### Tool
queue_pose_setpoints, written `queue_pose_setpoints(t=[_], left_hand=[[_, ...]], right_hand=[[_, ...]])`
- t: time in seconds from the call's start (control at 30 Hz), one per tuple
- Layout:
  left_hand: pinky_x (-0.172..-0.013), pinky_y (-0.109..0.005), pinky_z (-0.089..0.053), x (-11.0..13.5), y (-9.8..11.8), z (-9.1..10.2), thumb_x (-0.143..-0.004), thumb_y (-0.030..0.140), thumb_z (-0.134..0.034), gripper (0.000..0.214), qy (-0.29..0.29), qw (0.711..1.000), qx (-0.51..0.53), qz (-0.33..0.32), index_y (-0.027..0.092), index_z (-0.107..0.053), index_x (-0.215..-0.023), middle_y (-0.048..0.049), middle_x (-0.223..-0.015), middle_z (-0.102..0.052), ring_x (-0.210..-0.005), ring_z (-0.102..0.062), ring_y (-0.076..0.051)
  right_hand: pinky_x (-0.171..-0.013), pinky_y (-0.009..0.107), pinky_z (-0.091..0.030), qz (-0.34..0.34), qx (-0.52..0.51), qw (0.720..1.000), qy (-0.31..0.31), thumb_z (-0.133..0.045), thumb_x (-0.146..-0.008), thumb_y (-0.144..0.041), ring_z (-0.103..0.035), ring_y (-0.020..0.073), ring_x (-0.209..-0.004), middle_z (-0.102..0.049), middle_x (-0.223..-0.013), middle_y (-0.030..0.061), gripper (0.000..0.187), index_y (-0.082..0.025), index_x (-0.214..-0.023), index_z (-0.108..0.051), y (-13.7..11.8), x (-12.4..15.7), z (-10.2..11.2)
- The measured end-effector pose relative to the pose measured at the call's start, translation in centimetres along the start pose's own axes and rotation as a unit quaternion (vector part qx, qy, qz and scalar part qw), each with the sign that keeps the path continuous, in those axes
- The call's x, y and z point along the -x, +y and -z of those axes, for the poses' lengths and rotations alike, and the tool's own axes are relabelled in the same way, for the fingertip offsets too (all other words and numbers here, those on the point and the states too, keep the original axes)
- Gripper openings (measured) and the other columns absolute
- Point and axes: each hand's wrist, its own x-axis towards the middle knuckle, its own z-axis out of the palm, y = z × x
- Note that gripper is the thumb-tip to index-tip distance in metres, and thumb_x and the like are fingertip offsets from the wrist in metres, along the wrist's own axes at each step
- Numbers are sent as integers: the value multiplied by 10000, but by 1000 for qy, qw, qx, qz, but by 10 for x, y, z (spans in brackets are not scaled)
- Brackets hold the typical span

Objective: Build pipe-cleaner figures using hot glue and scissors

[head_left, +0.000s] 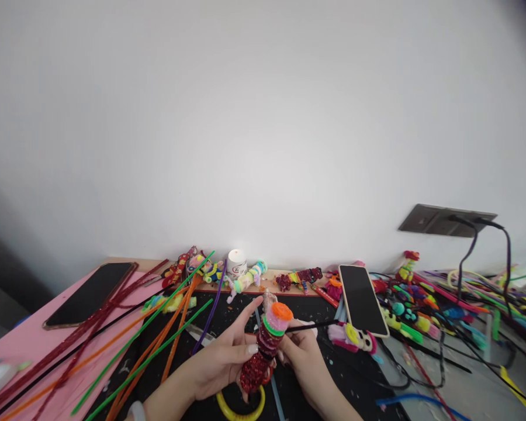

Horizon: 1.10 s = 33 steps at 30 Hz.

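Observation:
A pipe-cleaner figure (pixel 269 345) is held upright in front of me, with a glittery dark red lower part, pink and green bands, and an orange disc on top. My left hand (pixel 230 354) grips it from the left, thumb pressed on its front and index finger extended. My right hand (pixel 304 356) is closed at its right side, with a black pipe cleaner (pixel 312 325) sticking out to the right near its fingers. The right fingertips are partly hidden behind the figure. Below the hands shows a yellow ring-shaped handle (pixel 241 415).
Long green, orange and red pipe cleaners (pixel 144 345) lie at left over a pink sheet (pixel 21 356) and phone (pixel 90 292). Several finished figures and a paper cup (pixel 236 263) line the wall. Another phone (pixel 363 301) and tangled pipe cleaners (pixel 477 292) are at right.

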Motion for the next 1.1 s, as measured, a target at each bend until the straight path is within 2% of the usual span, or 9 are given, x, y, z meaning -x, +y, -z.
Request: queue_pose_setpoints(t=[0.37, 0.6, 0.77, 0.97, 1.1], left_hand=[[-636, -293, -419, -1, 0, 1, -791, 203, -608, 909, -3, 1000, -29, 8, 308, 60, -1399, -59, -873, -640, -775, -649, -225], [-674, -333, -425, 0, 0, 0, -771, 227, -626, 934, -14, 999, -44, 18, 309, 61, -1398, -72, -896, -651, -763, -655, -230], [-693, -340, -430, -1, 2, 0, -755, 225, -651, 942, -9, 998, -55, 28, 303, 29, -1404, -78, -898, -661, -775, -639, -214], [-695, -313, -423, -2, 3, 1, -683, 221, -724, 1015, 3, 997, -65, 31, 307, -16, -1405, -46, -848, -650, -756, -626, -191], [-665, -268, -413, -3, 0, 2, -638, 214, -760, 1047, 14, 997, -76, 19, 287, -54, -1407, -37, -824, -645, -776, -616, -188]], right_hand=[[-407, 181, -212, -10, -5, 1000, 15, -700, -685, -428, -320, 50, -406, -445, -468, -69, 321, -135, -742, -582, -1, -2, 0], [-404, 184, -214, -23, 3, 1000, 12, -690, -698, -405, -325, 49, -405, -442, -448, -62, 344, -148, -570, -503, 0, -1, -1], [-393, 181, -250, -26, -34, 999, 26, -716, -662, -372, -326, 50, -386, -437, -438, -76, 317, -156, -593, -494, 3, -1, -1], [-388, 174, -259, -28, -52, 997, 54, -759, -570, -219, -329, 43, -398, -467, -494, -68, 252, -149, -557, -517, -11, 1, -6], [-423, 181, -282, -16, -59, 997, 39, -753, -550, -191, -359, 67, -459, -479, -508, -52, 227, -149, -514, -533, -20, 1, -8]])
